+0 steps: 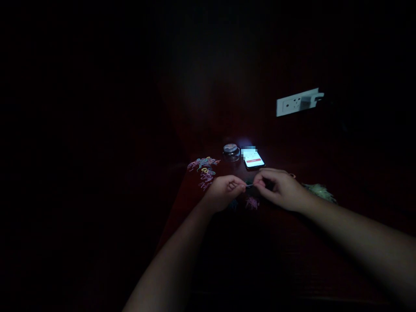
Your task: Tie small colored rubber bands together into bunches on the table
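The left hand (225,190) and the right hand (280,187) meet over the worktop, each with thumb and forefinger closed in a pinch on a small, thin, pale strand (249,186). The strand spans the narrow gap between the two grips, raised at the centre of the work; whether it is one loop or several joined cannot be told in this light. The step in hand looks like fine two-handed handling of that piece, stretching or working it between the fingertips. The next move seems to call for keeping both pinches firm and the gap small, since so slight a piece could easily slip or spring away.

Just below the fingers lie a small heap of pink-purple thin bands (252,203) and, near the left wrist, a dim heap of blue thin bands (233,204). Beyond the left hand spreads a loose pile of multicoloured thin loops (203,163); beside the right forearm is a pile of pale yellow-green thin strands (320,191). Farther back, a round clear jar with a lid (231,153) stands beside a lit black-edged phone (254,159). All rest on the dark reddish worktop (186,203). Behind, a white rectangular wall socket (289,105) holds a plug.
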